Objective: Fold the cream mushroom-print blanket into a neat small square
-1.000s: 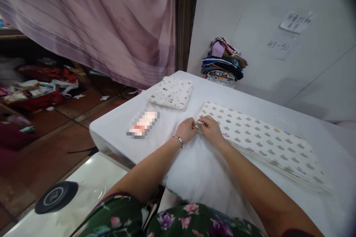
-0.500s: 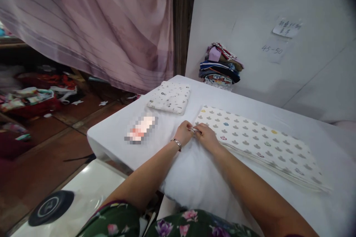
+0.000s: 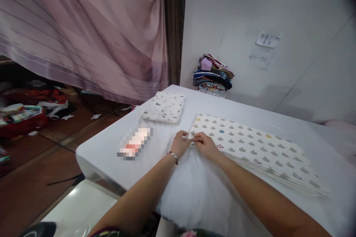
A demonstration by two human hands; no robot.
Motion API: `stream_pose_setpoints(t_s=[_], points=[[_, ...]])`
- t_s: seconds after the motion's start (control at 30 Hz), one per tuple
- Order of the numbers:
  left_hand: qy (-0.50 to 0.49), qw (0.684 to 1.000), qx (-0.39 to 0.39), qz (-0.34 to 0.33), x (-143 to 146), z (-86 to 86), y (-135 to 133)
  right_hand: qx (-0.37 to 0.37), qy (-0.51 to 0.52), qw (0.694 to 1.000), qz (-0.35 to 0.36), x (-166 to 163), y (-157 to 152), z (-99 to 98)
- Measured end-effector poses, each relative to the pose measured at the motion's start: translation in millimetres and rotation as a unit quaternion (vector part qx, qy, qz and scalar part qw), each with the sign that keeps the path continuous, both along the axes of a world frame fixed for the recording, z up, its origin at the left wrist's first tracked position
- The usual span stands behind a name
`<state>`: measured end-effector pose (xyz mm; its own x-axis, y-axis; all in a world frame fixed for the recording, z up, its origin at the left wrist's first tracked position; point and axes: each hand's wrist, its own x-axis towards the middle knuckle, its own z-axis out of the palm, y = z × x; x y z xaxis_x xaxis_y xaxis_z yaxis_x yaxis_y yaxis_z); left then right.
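Observation:
A flat stack of white cloths printed with small grey and coloured shapes [image 3: 258, 152] lies on the white table [image 3: 194, 103]. My left hand [image 3: 180, 143], with a bracelet at the wrist, and my right hand [image 3: 205, 144] meet at the stack's near left corner. Both hands are closed in a pinch on that corner's edge. A plump white pillow [image 3: 200, 189] lies under my forearms at the table's near edge.
A folded white patterned cloth [image 3: 164, 107] lies at the table's far left. A blurred small object [image 3: 135, 143] sits to the left of my hands. A pile of folded coloured clothes [image 3: 213, 74] stands against the wall. A pink curtain [image 3: 91, 33] hangs at left above a cluttered floor.
The view has shifted, so the table appears lower and further left. Both hands stay pinched at the same corner of the printed stack.

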<state>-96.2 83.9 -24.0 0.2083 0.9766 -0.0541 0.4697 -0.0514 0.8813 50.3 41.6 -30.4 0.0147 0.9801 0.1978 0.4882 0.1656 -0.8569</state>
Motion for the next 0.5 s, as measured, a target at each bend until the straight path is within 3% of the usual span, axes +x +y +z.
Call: stream_pose_setpoints(t_s=[0.07,0.13,0.2,0.3,0.5], points=[[0.013,1.0,0.023,-0.003,1.6,-1.2,-1.6,0.001,-0.034,0.999,-0.009,13.9,16.6,9.5],[0.014,0.999,0.049,-0.006,3.5,-2.6,-3.3,-0.01,-0.143,0.988,-0.059,29.6,41.6,23.7],[0.01,0.997,0.075,-0.011,5.4,-3.8,-5.0,-0.054,-0.265,0.956,-0.111,42.6,71.9,39.2],[-0.002,0.994,0.104,-0.027,7.3,-4.3,-7.1,-0.122,-0.349,0.917,-0.148,50.1,117.5,56.5],[-0.016,0.99,0.128,-0.05,5.7,-3.5,-8.9,-0.242,-0.43,0.856,-0.154,31.3,177.5,57.3]])
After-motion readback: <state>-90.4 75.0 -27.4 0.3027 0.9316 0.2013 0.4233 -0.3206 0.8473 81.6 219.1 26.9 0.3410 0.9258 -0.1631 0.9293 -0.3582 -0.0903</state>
